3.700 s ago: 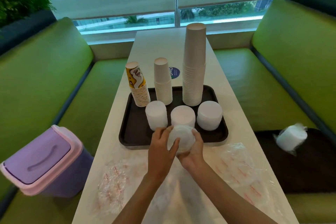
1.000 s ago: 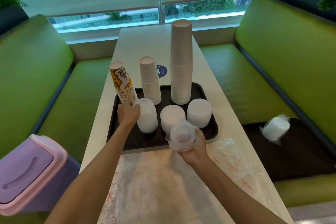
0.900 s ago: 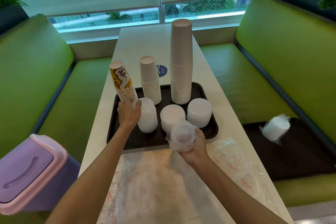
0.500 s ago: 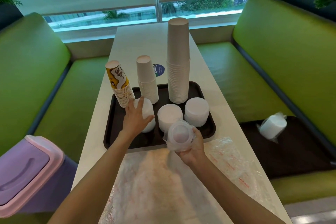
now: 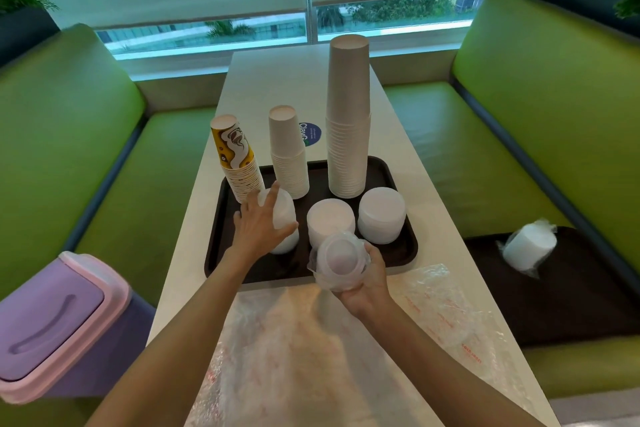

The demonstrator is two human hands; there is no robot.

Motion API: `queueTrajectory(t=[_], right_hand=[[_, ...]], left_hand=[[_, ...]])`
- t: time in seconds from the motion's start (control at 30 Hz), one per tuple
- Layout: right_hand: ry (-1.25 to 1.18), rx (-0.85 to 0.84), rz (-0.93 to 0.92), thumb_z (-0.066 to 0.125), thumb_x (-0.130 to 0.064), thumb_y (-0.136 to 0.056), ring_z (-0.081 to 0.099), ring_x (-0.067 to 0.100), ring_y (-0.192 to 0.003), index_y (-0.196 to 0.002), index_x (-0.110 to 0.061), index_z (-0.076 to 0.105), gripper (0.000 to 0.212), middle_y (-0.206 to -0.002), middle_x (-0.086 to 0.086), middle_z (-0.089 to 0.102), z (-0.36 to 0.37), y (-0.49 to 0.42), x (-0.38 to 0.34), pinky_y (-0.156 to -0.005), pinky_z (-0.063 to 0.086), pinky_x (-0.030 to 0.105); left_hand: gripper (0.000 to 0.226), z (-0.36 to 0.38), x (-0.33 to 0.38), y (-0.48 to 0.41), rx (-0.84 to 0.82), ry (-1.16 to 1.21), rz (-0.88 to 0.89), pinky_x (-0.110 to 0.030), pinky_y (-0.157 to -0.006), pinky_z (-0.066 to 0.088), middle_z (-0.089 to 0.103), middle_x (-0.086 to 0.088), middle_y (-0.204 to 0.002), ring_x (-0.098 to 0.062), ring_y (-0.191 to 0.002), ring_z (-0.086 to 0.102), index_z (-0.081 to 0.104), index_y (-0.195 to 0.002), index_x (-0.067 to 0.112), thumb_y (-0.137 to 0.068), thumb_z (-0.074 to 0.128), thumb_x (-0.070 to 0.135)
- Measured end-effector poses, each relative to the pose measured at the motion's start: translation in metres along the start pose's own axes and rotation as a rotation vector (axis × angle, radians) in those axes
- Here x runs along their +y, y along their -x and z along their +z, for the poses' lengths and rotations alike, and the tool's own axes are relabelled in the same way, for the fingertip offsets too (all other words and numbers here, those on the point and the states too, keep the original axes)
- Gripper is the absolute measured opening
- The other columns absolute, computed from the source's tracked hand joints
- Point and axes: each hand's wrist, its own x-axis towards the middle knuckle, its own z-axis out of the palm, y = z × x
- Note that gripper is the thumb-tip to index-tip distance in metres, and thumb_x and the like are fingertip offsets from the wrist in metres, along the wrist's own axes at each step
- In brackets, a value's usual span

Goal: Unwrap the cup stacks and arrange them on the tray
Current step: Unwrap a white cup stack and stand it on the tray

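Note:
A dark tray (image 5: pixel 410 255) on the white table carries three paper-cup stacks: a yellow patterned one (image 5: pixel 235 159), a short white one (image 5: pixel 289 152) and a tall white one (image 5: pixel 348 114). In front of them stand three squat white stacks, left (image 5: pixel 285 215), middle (image 5: pixel 330 220) and right (image 5: pixel 381 215). My left hand (image 5: pixel 258 230) lies over the left squat stack, thumb round its right side and fingers spread over its top and left. My right hand (image 5: pixel 369 284) grips a clear stack still in plastic wrap (image 5: pixel 341 262) over the tray's front edge.
Crumpled clear wrappers lie on the table in front of the tray (image 5: pixel 304 357) and to the right (image 5: pixel 446 305). Another wrapped white stack (image 5: pixel 528 248) lies on a dark tray on the right green bench. A purple lidded bin (image 5: pixel 52 322) stands at the left.
My left hand left the wrapped stack, reached to the left squat stack and slid from its side onto its top and front. My right hand keeps the wrapped stack in place.

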Motion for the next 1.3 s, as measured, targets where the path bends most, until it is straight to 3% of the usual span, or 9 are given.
queueTrajectory(t=[0.07, 0.13, 0.2, 0.3, 0.6, 0.77, 1.0, 1.17, 1.3], right_hand=[[0.012, 0.003, 0.011, 0.057, -0.041, -0.085, 0.058, 0.034, -0.106, -0.13, -0.02, 0.051, 0.05, -0.116, 0.015, 0.059, 0.002, 0.002, 0.001, -0.083, 0.051, 0.047], [-0.002, 0.001, 0.02, 0.055, -0.042, -0.087, 0.06, 0.033, -0.1, -0.131, -0.02, 0.051, 0.05, -0.114, 0.015, 0.06, 0.006, 0.005, 0.002, -0.075, 0.054, 0.045], [-0.018, 0.0, 0.026, 0.056, -0.043, -0.088, 0.061, 0.032, -0.094, -0.134, -0.021, 0.049, 0.051, -0.113, 0.015, 0.061, 0.01, 0.007, 0.005, -0.066, 0.057, 0.043], [-0.006, -0.007, 0.057, 0.056, -0.047, -0.088, 0.059, 0.036, -0.1, -0.137, -0.019, 0.044, 0.058, -0.122, 0.019, 0.058, 0.013, 0.01, 0.01, -0.066, 0.053, 0.045], [0.002, 0.006, 0.152, 0.058, -0.048, -0.085, 0.056, 0.037, -0.104, -0.134, -0.014, 0.043, 0.062, -0.122, 0.022, 0.056, 0.023, 0.015, 0.034, -0.07, 0.051, 0.047], [-0.007, -0.012, 0.177, 0.061, -0.051, -0.084, 0.056, 0.035, -0.105, -0.129, -0.015, 0.044, 0.06, -0.121, 0.021, 0.056, 0.025, 0.021, 0.039, -0.08, 0.051, 0.048], [0.09, 0.043, 0.11, 0.059, -0.046, -0.088, 0.056, 0.035, -0.101, -0.128, -0.015, 0.045, 0.053, -0.116, 0.02, 0.056, 0.024, 0.023, 0.036, -0.091, 0.049, 0.047], [0.109, 0.035, 0.027, 0.049, -0.036, -0.096, 0.057, 0.032, -0.089, -0.118, -0.015, 0.049, 0.031, -0.104, 0.017, 0.058, 0.028, 0.027, 0.027, -0.078, 0.049, 0.049], [0.02, 0.054, -0.007, 0.051, -0.022, -0.098, 0.057, 0.029, -0.094, -0.119, -0.012, 0.052, 0.023, -0.101, 0.013, 0.058, 0.032, 0.023, 0.021, -0.076, 0.048, 0.056]], left_hand=[[0.086, -0.005, 0.003, 0.006, 0.093, 0.046, 0.01, -0.057, -0.114, 0.014, 0.013, -0.016, -0.156, -0.035, -0.144, 0.014, 0.009, -0.152, 0.026, -0.087, 0.06, 0.05], [0.071, -0.011, 0.012, 0.02, 0.291, 0.242, 0.081, -0.052, -0.112, 0.029, 0.032, -0.016, -0.149, -0.032, -0.137, 0.031, 0.028, -0.148, 0.017, -0.089, 0.063, 0.036], [0.045, -0.014, 0.026, 0.043, 0.437, 0.432, 0.153, -0.036, -0.094, 0.047, 0.052, -0.014, -0.131, -0.028, -0.116, 0.053, 0.052, -0.131, 0.01, -0.089, 0.064, 0.019], [0.018, -0.005, 0.04, 0.08, 0.452, 0.495, 0.237, -0.021, -0.076, 0.051, 0.063, -0.008, -0.105, -0.018, -0.088, 0.062, 0.067, -0.103, 0.007, -0.086, 0.067, 0.01], [0.034, 0.02, 0.031, 0.109, 0.368, 0.537, 0.116, -0.022, -0.082, 0.052, 0.052, 0.003, -0.105, -0.013, -0.09, 0.058, 0.061, -0.116, 0.011, -0.084, 0.072, 0.017], [0.031, 0.02, 0.022, 0.11, 0.327, 0.563, 0.049, -0.018, -0.08, 0.051, 0.054, 0.0, -0.106, -0.008, -0.087, 0.057, 0.061, -0.109, 0.013, -0.082, 0.074, 0.02], [0.026, 0.019, 0.023, 0.113, 0.24, 0.743, 0.026, -0.012, -0.073, 0.051, 0.059, 0.009, -0.091, -0.009, -0.083, 0.061, 0.052, -0.101, 0.021, -0.084, 0.071, 0.016], [0.023, 0.01, 0.022, 0.111, 0.269, 0.858, 0.008, -0.012, -0.067, 0.051, 0.064, 0.006, -0.088, -0.007, -0.079, 0.063, 0.055, -0.095, 0.021, -0.083, 0.072, 0.011], [0.023, -0.005, 0.014, 0.097, 0.277, 1.019, -0.094, -0.019, -0.069, 0.054, 0.066, 0.002, -0.09, -0.009, -0.082, 0.065, 0.057, -0.092, 0.022, -0.081, 0.072, 0.008]])
